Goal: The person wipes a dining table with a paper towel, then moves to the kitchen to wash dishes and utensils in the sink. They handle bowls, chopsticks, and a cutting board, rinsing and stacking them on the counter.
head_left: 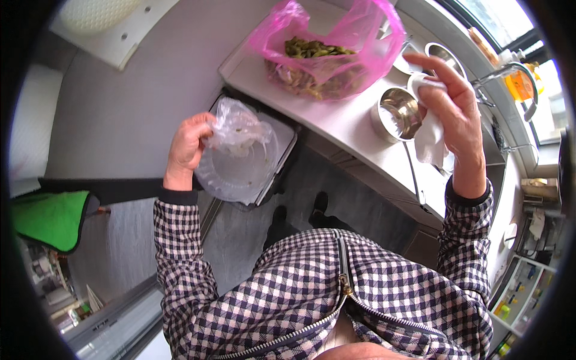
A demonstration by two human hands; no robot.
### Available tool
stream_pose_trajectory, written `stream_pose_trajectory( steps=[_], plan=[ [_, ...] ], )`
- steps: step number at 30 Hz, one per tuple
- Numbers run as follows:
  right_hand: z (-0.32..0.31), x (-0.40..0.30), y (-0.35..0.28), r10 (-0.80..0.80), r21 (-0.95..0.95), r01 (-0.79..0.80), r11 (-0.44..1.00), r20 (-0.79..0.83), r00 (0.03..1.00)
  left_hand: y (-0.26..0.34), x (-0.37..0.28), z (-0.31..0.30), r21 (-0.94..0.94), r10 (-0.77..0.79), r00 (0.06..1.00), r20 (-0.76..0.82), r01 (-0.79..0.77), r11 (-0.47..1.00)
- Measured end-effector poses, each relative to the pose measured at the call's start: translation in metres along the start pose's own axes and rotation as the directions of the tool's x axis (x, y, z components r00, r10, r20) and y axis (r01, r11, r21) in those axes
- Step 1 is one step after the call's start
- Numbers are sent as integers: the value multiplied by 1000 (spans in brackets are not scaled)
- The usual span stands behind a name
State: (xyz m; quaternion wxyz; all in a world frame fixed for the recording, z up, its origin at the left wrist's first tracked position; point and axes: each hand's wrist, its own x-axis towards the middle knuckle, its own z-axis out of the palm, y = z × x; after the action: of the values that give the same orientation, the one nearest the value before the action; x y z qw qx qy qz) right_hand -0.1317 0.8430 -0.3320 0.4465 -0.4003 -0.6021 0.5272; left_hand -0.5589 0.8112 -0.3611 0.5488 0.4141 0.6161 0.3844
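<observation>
My left hand (191,141) pinches a crumpled clear plastic bag (238,123) above a round clear plastic lid or container (238,175), which lies over a lidded bin (283,135). My right hand (450,101) is raised over the counter, holding a white cloth or paper towel (429,139) between thumb and palm, with the index finger extended. Just left of it stands a stainless steel pot (398,114) with a long handle. A pink plastic bag (328,76) stands open on the counter, with green and brownish plant pieces (315,48) inside.
Behind my right hand are a metal bowl (445,58), a faucet (517,69) and an orange bottle (517,85) by the window. The white counter (342,121) runs diagonally, its edge close to my right arm. A green cloth (51,220) hangs at the left.
</observation>
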Motion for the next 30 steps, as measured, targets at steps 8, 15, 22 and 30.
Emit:
stream_pose_trajectory(
  steps=[8,15,22,30],
  plan=[
    [32,64,4,-137,-157,118,981,-115,984,66,-25,-21,-261,204,979,30,-189,947],
    [4,145,34,-77,-432,114,895,103,992,145,0,60,-381,380,924,36,-339,860],
    [24,141,17,73,-24,-72,997,24,997,170,82,104,-561,684,713,151,-508,653],
    [37,141,13,104,282,-126,951,93,990,89,137,69,-38,476,871,120,-475,879]
  ],
)
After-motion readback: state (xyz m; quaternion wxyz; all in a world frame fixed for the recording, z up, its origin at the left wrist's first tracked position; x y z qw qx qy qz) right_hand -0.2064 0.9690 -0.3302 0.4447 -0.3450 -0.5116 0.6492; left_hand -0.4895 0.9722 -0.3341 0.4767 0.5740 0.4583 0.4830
